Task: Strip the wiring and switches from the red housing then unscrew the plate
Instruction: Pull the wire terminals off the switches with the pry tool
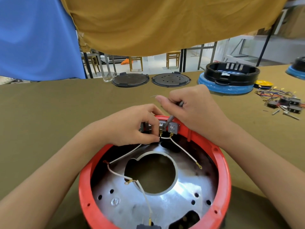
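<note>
At the near edge of the olive-covered table, inside the round red plastic housing, the left hand pinches a thin white wire at the grey switches while the right hand grips a slim grey tool; better to pull straight at the brass terminal.

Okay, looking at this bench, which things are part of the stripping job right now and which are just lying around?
In the job:
red housing
white wires
grey switches
metal plate
grey tool, held in the right hand
left hand, pinching a wire at the switches

Lying about:
two black lids
black ring on a blue base
pile of loose wires and switches
glass
</note>
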Tool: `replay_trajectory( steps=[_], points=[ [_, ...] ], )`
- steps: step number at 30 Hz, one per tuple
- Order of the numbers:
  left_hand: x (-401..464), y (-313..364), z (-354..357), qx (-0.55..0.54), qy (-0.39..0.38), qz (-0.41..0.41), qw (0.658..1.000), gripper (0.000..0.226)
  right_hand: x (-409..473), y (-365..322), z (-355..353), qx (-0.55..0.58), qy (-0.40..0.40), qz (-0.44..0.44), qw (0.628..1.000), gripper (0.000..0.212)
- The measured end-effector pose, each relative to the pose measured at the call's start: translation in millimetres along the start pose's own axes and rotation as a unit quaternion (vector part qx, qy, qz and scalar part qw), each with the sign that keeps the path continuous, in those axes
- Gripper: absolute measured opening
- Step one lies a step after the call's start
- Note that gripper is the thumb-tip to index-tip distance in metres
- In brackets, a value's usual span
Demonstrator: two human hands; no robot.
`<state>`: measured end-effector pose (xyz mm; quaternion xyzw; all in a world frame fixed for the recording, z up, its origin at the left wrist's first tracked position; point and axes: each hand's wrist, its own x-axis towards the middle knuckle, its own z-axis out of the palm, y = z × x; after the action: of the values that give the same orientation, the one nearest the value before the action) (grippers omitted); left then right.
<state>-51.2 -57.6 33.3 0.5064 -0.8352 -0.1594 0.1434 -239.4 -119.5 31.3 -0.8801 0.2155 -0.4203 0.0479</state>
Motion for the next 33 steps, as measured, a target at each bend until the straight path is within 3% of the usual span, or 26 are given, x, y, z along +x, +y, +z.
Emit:
replay_trajectory(
  steps=[6, 13, 18, 27, 33],
  points=[
    [0.5, -1.5, 0.5, 0.022, 0.023, 0.016, 0.999, 0.006, 1.1, -6.2, -1.3, -0.105, -0.059, -0.106, 0.987, 0.05],
    [-0.8, -1.0, 1.1, 0.017, 0.028, 0.007, 0.999, 0.005, 4.4, -1.5, -2.8, 0.005, -0.075, 0.01, 0.997, 0.055],
    [-0.6, -0.4, 1.5, 0.003, 0.031, -0.007, 0.999, 0.004, 15.5, -1.4, 7.2, -0.005, -0.131, 0.044, 0.99, 0.057],
    [-1.5, 1.4, 0.7, 0.01, 0.026, -0.003, 1.0, 0.005, 4.2, -1.5, 1.8, -0.024, -0.031, -0.001, 0.999, 0.055],
    [-0.9, 0.4, 0.4, 0.029, 0.032, 0.005, 0.999, 0.006, 4.6, -5.5, -0.5, -0.054, -0.057, -0.029, 0.997, 0.053]
  ],
)
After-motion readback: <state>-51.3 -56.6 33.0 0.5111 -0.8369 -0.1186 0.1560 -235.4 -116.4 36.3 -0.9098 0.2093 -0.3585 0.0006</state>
